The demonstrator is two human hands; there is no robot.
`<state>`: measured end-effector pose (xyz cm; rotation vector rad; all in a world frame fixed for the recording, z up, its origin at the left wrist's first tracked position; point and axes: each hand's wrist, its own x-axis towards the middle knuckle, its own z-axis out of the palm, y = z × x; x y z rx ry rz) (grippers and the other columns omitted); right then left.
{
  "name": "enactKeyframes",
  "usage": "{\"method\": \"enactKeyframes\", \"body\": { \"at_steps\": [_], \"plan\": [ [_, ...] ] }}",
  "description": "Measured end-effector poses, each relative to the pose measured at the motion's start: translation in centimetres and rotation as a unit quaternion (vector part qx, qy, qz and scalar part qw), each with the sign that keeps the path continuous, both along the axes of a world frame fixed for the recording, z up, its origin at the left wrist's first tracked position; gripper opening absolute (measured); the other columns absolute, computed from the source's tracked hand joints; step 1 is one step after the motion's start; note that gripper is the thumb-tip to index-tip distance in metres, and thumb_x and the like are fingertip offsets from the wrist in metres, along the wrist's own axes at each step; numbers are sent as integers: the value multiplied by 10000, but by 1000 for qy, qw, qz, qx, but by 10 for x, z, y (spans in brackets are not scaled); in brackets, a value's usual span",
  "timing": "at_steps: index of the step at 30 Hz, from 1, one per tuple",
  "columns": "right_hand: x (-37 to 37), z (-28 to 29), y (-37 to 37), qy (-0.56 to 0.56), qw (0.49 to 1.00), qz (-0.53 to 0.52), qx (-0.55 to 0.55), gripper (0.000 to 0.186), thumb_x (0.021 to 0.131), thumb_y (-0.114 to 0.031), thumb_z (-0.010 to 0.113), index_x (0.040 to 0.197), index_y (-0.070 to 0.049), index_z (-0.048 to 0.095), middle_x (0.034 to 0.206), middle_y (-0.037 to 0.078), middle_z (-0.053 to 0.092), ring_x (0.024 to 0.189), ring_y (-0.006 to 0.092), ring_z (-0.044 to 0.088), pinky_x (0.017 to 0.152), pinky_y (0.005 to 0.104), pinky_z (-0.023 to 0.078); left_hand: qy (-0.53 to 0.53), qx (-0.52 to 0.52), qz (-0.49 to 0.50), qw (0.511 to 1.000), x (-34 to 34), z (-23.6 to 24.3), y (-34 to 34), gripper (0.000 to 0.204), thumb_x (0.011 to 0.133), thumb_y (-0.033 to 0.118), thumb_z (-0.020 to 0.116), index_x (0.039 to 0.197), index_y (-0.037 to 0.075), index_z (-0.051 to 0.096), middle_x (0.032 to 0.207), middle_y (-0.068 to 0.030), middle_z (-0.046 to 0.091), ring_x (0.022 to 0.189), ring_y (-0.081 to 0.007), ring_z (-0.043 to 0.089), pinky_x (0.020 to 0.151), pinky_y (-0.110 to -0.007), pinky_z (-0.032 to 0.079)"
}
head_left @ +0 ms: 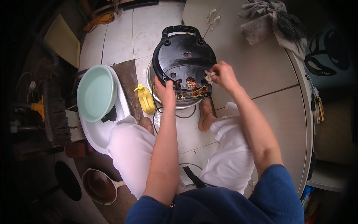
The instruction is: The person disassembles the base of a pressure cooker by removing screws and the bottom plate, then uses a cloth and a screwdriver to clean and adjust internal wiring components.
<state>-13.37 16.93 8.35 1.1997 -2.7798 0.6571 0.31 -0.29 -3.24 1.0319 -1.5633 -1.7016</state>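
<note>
A round black appliance [186,56] with a loop handle at its far end, its kind not certain, rests tilted on a round, silvery rim [150,76] beneath it. An opening at its near side exposes a terminal block [190,83] and yellow and green wires [200,91]. My left hand [166,93] grips the near left edge, thumb on top and most fingers hidden underneath. At the right edge, my right hand [222,76] is closed on a small crumpled whitish cloth or tissue [209,77], which touches the casing.
Left of the appliance stands a yellow spray bottle [145,100]. A pale green basin [96,93] sits in a larger white tub [121,108] farther left. Cabinet doors [257,63] flank the right, with grey cloths [276,22] over the top. A brown pan [99,186] lies lower left.
</note>
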Motion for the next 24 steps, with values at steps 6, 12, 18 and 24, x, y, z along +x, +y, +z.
{"method": "enactKeyframes", "body": {
  "at_steps": [6, 12, 18, 24],
  "plan": [
    [-10, 11, 2, -98, 980, -167, 35, 196, 697, -111, 673, 860, -3, 687, 842, 211, 682, 837, 347, 676, 783, 403, 532, -8, -8, 2, 1000, 0, 6, 4, 771, 779, 253, 556, 1444, -24, 281, 1420, -252, 365, 1321, -378, 359, 1109, -403, 258],
    [12, -5, 28, -271, 950, -155, 33, 220, 676, -122, 720, 838, 15, 661, 788, 210, 674, 786, 310, 687, 738, 369, 530, -11, 7, 2, 1000, 2, 12, 2, 765, 781, 256, 548, 1443, -22, 282, 1416, -257, 369, 1312, -382, 373, 1097, -409, 276],
    [40, -37, 18, -127, 988, -90, 2, 149, 783, -73, 633, 895, 3, 572, 844, 259, 640, 845, 443, 617, 747, 477, 498, -17, 3, 4, 1000, -1, 14, 4, 765, 780, 257, 549, 1446, -8, 282, 1411, -258, 374, 1305, -387, 382, 1093, -409, 284],
    [52, -52, 14, -36, 994, -101, 5, 190, 822, -67, 552, 986, 7, 491, 846, 268, 637, 820, 469, 604, 730, 528, 487, -20, 14, 8, 1000, -1, 10, 3, 767, 778, 261, 545, 1456, 19, 278, 1414, -258, 371, 1301, -385, 387, 1087, -411, 291]
  ]
}}
